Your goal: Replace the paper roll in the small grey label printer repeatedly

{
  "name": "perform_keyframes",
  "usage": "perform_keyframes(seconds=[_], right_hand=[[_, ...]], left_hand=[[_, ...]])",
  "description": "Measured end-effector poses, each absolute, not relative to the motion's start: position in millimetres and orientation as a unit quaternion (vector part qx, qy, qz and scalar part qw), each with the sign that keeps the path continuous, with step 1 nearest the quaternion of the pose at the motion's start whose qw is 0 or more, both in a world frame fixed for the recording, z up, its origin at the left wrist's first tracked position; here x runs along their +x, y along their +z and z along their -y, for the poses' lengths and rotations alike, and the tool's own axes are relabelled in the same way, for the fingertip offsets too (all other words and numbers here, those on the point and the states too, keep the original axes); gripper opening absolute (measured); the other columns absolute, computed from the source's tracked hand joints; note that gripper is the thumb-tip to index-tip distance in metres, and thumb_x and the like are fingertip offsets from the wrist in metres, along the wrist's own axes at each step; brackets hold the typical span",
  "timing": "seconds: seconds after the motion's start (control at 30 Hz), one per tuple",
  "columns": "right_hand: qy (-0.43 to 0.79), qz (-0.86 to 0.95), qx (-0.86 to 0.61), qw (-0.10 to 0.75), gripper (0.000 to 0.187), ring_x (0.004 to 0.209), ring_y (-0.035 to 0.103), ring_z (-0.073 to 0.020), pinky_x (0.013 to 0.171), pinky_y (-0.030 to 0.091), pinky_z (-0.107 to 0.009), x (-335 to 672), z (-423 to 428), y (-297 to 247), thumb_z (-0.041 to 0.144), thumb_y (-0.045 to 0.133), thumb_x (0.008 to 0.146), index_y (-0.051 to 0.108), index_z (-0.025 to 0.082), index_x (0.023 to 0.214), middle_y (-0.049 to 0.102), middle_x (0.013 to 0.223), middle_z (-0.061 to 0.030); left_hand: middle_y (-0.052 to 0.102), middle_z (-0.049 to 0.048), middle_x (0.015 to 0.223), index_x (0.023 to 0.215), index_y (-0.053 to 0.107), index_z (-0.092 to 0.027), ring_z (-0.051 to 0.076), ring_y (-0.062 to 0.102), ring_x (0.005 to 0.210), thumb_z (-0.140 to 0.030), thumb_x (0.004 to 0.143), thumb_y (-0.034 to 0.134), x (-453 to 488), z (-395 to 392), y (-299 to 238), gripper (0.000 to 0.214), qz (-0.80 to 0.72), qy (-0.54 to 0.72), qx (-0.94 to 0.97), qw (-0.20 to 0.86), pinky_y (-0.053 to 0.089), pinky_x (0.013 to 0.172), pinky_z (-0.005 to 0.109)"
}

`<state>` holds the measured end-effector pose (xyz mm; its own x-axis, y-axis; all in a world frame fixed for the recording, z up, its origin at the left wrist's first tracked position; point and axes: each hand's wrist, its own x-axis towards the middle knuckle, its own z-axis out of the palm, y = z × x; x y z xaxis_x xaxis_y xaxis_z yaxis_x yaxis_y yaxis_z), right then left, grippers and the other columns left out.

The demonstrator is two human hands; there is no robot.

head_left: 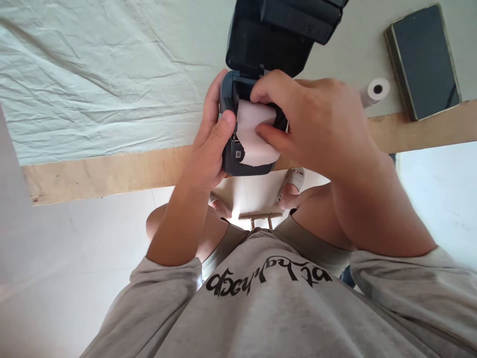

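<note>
My left hand (pixel 212 139) grips the left side of a small dark portable receipt printer (pixel 231 166), its thumb on the near rim of the open paper bay. A white paper roll (pixel 257 122) sits in the bay, and its loose, ragged end hangs toward me over the front. My right hand (pixel 316 114) reaches in from the right, with thumb and forefinger closed on the roll. Beyond the bay a black lid-like part (pixel 268 42) stands folded back; whether the block at its far end belongs to it, I cannot tell.
A second small paper roll (pixel 378 90) lies on the table to the right, beside a smartphone (pixel 427 62) in a case. Wrinkled pale cloth (pixel 112 84) covers the left of the table. The bare wooden edge (pixel 108 174) runs across, with my knees and feet below.
</note>
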<state>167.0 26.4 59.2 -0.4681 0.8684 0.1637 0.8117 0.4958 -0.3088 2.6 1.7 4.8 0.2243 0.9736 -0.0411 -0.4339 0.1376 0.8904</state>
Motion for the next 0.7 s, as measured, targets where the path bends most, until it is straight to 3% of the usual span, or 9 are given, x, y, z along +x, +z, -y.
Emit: perform_keyframes(seconds=[0.07, 0.1, 0.17, 0.27, 0.33, 0.4, 0.53, 0.6, 0.7], right_hand=[[0.105, 0.850, -0.494, 0.149, 0.036, 0.051, 0.043, -0.0121, 0.052, 0.030, -0.029, 170, -26, 62, 0.031, 0.062, 0.065, 0.056, 0.029, 0.100, 0.063, 0.075, 0.0022], [0.116, 0.850, -0.487, 0.163, 0.038, 0.051, 0.044, -0.0114, 0.053, 0.033, -0.029, 172, -25, 63, 0.030, 0.063, 0.063, 0.057, 0.029, 0.101, 0.064, 0.077, 0.0029], [0.160, 0.845, -0.462, 0.217, 0.040, 0.051, 0.045, -0.0085, 0.052, 0.036, -0.028, 179, -22, 65, 0.028, 0.065, 0.062, 0.058, 0.027, 0.102, 0.066, 0.085, 0.0039], [0.316, 0.778, -0.393, 0.374, 0.040, 0.061, 0.053, -0.0085, 0.045, 0.036, -0.024, 191, -20, 59, 0.030, 0.066, 0.064, 0.058, 0.027, 0.103, 0.064, 0.097, 0.0027], [0.455, 0.663, -0.354, 0.478, 0.033, 0.071, 0.057, -0.0123, 0.044, 0.037, -0.023, 197, -24, 48, 0.036, 0.061, 0.068, 0.059, 0.026, 0.099, 0.063, 0.090, 0.0002], [0.536, 0.560, -0.353, 0.525, 0.032, 0.066, 0.057, -0.0142, 0.039, 0.035, -0.024, 198, -30, 33, 0.046, 0.056, 0.068, 0.059, 0.024, 0.091, 0.060, 0.076, -0.0023], [0.446, 0.533, -0.479, 0.536, 0.038, 0.042, 0.039, -0.0077, 0.031, 0.023, -0.022, 196, -41, 8, 0.057, 0.058, 0.065, 0.047, 0.023, 0.079, 0.048, 0.061, 0.0017], [0.397, 0.551, -0.516, 0.522, 0.037, 0.042, 0.038, -0.0060, 0.035, 0.028, -0.022, 196, -41, 2, 0.055, 0.060, 0.069, 0.043, 0.022, 0.075, 0.045, 0.061, 0.0031], [0.291, 0.637, -0.531, 0.477, 0.033, 0.059, 0.048, -0.0112, 0.054, 0.042, -0.029, 198, -39, 2, 0.049, 0.062, 0.071, 0.045, 0.022, 0.076, 0.051, 0.069, 0.0000]], left_hand=[[0.049, -0.0047, 0.136, 0.117, 0.051, -0.036, 0.031, 0.040, 0.132, -0.058, 0.062, 0.071, 0, -4, 2, 0.062, -0.314, 0.493, 0.424, 0.692, 0.043, 0.106, 0.038], [0.048, -0.0056, 0.137, 0.118, 0.050, -0.037, 0.030, 0.040, 0.132, -0.060, 0.064, 0.068, 1, -3, 2, 0.061, -0.315, 0.499, 0.423, 0.687, 0.044, 0.105, 0.037], [0.047, -0.0058, 0.138, 0.121, 0.047, -0.037, 0.025, 0.039, 0.134, -0.047, 0.083, 0.052, 4, 0, 6, 0.039, -0.345, 0.529, 0.405, 0.661, 0.041, 0.108, 0.038], [0.054, -0.0040, 0.128, 0.114, 0.052, -0.037, 0.024, 0.045, 0.129, -0.047, 0.083, 0.049, 11, 5, 14, 0.033, -0.378, 0.545, 0.392, 0.638, 0.046, 0.101, 0.036], [0.055, -0.0047, 0.128, 0.114, 0.052, -0.039, 0.024, 0.048, 0.127, -0.048, 0.082, 0.050, 13, 6, 17, 0.033, -0.386, 0.543, 0.379, 0.642, 0.047, 0.099, 0.036], [0.054, -0.0039, 0.129, 0.116, 0.051, -0.039, 0.024, 0.050, 0.124, -0.045, 0.084, 0.049, 14, 6, 17, 0.033, -0.374, 0.551, 0.369, 0.648, 0.048, 0.097, 0.037], [0.056, -0.0005, 0.123, 0.117, 0.049, -0.036, 0.024, 0.054, 0.116, -0.041, 0.088, 0.044, 15, 4, 15, 0.030, -0.349, 0.564, 0.363, 0.655, 0.049, 0.094, 0.041], [0.056, -0.0001, 0.122, 0.116, 0.049, -0.035, 0.023, 0.054, 0.116, -0.039, 0.089, 0.043, 16, 5, 16, 0.028, -0.344, 0.565, 0.362, 0.657, 0.048, 0.095, 0.041], [0.056, -0.0007, 0.123, 0.118, 0.048, -0.034, 0.023, 0.051, 0.120, -0.035, 0.091, 0.040, 17, 5, 17, 0.028, -0.327, 0.578, 0.356, 0.657, 0.046, 0.099, 0.041]])
